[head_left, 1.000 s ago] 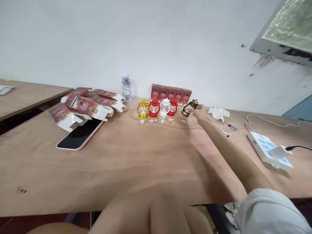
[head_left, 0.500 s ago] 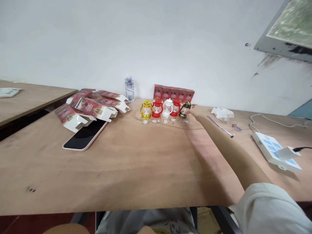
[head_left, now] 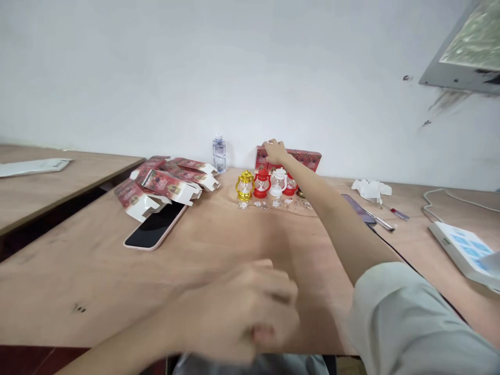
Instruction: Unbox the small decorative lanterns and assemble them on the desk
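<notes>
My right hand [head_left: 275, 151] reaches to the back of the table, its fingers bent over the top of a red printed box [head_left: 261, 157] at the left of an upright row. In front stand small toy lanterns: a gold one [head_left: 245, 186], a red one [head_left: 262, 184], a white one [head_left: 278, 183] and another red one [head_left: 290, 186]. A dark bronze lantern [head_left: 300, 193] is mostly hidden behind my right forearm. Small clear packets with white pieces [head_left: 276, 203] lie before them. My left hand [head_left: 242, 312], smeared by motion, hovers over the near table with curled fingers.
Opened red and white boxes [head_left: 167, 182] lie at left, partly over a phone [head_left: 156, 229]. A water bottle [head_left: 219, 154] stands near the wall. At right are crumpled tissue [head_left: 371, 189], another phone [head_left: 357, 208], a screwdriver [head_left: 397, 213] and a power strip [head_left: 464, 250].
My right hand has moved from the bronze lantern leftward and back to the red boxes. My left hand has come up into view over the table. The view has shifted slightly.
</notes>
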Demonstrator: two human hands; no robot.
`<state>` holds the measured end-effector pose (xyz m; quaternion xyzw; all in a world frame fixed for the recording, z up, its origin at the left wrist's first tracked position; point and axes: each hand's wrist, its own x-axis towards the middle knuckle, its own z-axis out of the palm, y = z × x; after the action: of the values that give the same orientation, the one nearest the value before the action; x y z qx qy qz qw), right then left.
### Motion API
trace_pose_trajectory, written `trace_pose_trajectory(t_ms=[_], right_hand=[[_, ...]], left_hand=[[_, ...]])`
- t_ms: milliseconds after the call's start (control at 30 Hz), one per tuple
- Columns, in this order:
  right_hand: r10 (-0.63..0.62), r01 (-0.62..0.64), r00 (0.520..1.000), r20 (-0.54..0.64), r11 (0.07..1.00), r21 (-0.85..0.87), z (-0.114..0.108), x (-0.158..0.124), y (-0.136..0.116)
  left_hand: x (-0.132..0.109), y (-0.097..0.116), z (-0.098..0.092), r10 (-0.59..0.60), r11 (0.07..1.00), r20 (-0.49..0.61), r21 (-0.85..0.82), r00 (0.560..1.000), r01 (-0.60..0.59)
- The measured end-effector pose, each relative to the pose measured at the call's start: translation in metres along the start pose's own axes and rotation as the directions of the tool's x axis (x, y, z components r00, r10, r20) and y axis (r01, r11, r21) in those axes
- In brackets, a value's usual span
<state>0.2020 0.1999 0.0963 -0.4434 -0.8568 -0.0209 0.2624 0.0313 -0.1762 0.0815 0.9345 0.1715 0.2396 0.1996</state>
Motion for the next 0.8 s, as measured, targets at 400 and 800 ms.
trace_pose_trajectory(t_ms=[400, 800], right_hand=[[0.119, -0.126, 0.991, -0.057, 0.982, -0.140, 0.038, 0.009, 0.003], [0.265, 0.022, 0.814, -0.517, 0.875, 0.484, -0.034, -0.167, -0.084]], left_hand=[[0.001, -0.135, 0.058, -0.589, 0.569, -0.113, -0.761, 0.800, 0.312], [0.011, -0.143, 0.052, -0.719, 0.319, -0.218, -0.947, 0.661, 0.035]])
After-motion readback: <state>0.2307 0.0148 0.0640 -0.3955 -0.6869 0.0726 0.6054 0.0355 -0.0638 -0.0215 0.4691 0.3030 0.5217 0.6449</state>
